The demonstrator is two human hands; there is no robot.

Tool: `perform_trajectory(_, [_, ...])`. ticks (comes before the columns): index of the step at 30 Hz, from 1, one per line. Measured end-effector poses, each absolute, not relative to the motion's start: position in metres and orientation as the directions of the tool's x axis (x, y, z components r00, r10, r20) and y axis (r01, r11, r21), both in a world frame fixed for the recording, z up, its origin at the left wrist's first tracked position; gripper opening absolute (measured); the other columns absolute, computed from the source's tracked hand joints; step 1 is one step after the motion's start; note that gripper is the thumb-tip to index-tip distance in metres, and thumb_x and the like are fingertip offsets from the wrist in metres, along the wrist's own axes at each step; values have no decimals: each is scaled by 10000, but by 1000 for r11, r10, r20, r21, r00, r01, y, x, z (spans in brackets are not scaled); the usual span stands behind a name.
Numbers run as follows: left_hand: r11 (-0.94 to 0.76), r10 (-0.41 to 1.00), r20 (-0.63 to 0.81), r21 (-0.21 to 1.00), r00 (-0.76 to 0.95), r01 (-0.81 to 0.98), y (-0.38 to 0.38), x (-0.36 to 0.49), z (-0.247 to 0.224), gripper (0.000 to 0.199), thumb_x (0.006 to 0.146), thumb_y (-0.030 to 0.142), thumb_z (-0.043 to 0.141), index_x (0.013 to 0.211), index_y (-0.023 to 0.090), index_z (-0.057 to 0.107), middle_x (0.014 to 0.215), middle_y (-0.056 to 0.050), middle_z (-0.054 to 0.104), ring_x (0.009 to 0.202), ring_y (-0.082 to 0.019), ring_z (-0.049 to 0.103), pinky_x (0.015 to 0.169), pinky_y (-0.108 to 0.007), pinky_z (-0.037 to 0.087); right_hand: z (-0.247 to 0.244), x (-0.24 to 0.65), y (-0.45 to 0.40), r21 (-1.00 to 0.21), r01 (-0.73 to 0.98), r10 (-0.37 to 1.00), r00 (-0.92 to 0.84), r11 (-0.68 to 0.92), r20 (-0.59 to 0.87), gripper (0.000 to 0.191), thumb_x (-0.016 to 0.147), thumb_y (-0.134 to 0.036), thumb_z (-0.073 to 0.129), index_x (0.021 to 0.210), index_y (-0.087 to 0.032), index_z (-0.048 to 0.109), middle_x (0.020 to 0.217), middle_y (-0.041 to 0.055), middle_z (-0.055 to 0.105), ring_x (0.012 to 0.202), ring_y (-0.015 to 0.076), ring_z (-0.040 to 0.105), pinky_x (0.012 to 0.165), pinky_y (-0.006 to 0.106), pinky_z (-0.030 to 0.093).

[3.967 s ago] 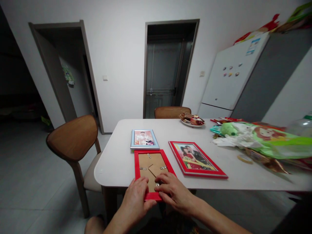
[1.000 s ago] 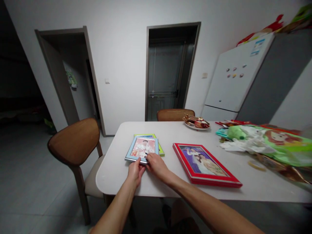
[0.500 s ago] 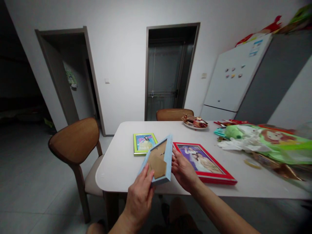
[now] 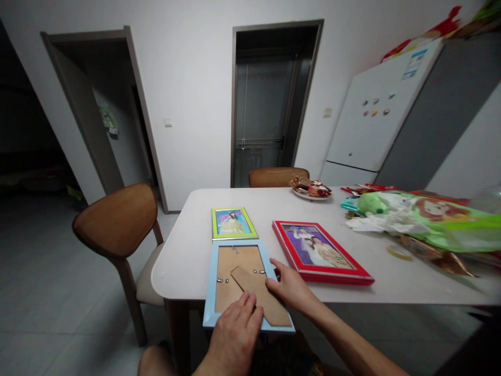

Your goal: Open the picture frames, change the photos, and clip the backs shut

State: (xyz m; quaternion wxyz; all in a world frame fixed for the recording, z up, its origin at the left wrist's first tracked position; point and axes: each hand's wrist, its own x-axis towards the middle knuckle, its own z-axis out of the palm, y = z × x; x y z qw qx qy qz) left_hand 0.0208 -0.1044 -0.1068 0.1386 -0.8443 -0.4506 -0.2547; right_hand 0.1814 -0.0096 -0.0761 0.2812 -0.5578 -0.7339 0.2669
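Observation:
A light-blue picture frame (image 4: 210, 292) lies face down, its brown backing, metal clips and cardboard stand (image 4: 256, 292) showing. Its near end sticks out past the table's front edge. My left hand (image 4: 237, 329) rests with its fingers laid flat on the backing and stand, over the frame's near side. With the thumb on the stand and the fingers at the right edge, my right hand (image 4: 289, 284) grips the frame. Just beyond it lies a lime-green frame (image 4: 234, 223) with a photo facing up. To the right is a larger red frame (image 4: 324, 253), photo side up.
A white table (image 4: 180, 245) bears these things. Its right side holds a green plastic bag (image 4: 450, 224), white tissue and a roll of tape (image 4: 399, 253). A plate of items (image 4: 312, 190) sits at the back. Brown chairs (image 4: 117, 224) stand left and behind.
The blue frame has gone from tilted in my hands to lying flat, face down, at the table's front edge. My left hand has shifted onto its backing; my right hand has moved down its right side.

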Motion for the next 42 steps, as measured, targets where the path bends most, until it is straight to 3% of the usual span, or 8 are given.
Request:
perform_trajectory(4, [-558,720,503,12,477,829,-104,22,-107,305,800,128,385,1071,173,518,1138,-84,554,1064,-216,491,839,-313,464,-81,183,-9,-517,803,955,-246,298,168,488,631,-192,466,1110,-107,507,1010,127,585,910,200,541,816,281,388])
perform_trajectory(11, [-531,821,359,196,443,825,-106,15,-97,411,699,130,516,1107,170,482,1190,-98,510,1109,-219,449,906,-351,406,-84,180,-4,-378,832,912,-341,405,227,402,645,-176,470,1029,-129,577,1143,136,477,1026,206,475,900,287,331])
perform_trajectory(13, [-449,879,299,259,371,855,-107,6,-92,478,644,142,574,1111,161,473,1201,-116,498,1123,-242,431,935,-418,362,-83,179,-1,-366,836,911,-348,409,223,349,651,-168,471,971,-145,610,1130,125,485,1003,204,490,885,288,341])
perform_trajectory(16, [-339,933,231,319,274,885,-107,-8,-84,387,625,166,601,1004,173,526,1202,-118,497,1145,-255,403,970,-495,267,-80,175,4,-348,841,908,-353,414,225,252,681,-183,468,863,-172,643,1011,93,534,872,179,543,785,262,390])
perform_trajectory(22, [-319,942,218,363,253,876,-106,-15,-82,384,601,137,620,973,176,532,1181,-123,514,1135,-254,416,974,-518,234,-77,170,12,-285,866,904,-348,412,249,231,746,-238,437,818,-176,648,862,77,555,721,157,556,645,241,397])
perform_trajectory(29, [-295,952,188,370,240,881,-107,-12,-78,328,613,166,616,934,164,549,1181,-117,515,1132,-237,422,990,-476,234,-73,170,-12,-370,718,807,-498,589,317,284,713,-227,495,966,-187,616,1095,109,511,1015,220,451,867,339,346])
perform_trajectory(34, [-289,954,181,359,238,887,-107,-12,-77,338,616,173,619,947,156,552,1178,-117,517,1139,-235,414,996,-467,233,-60,162,-31,-512,474,636,-745,717,202,221,677,-204,551,866,-239,660,1048,59,532,993,183,463,866,315,358])
perform_trajectory(42, [-292,953,178,330,245,897,-107,-12,-80,359,616,163,611,970,140,554,1178,-133,515,1136,-242,418,994,-477,237,-66,153,-35,-502,478,639,-739,720,212,131,674,-186,575,738,-228,682,1016,48,546,960,178,464,830,303,363])
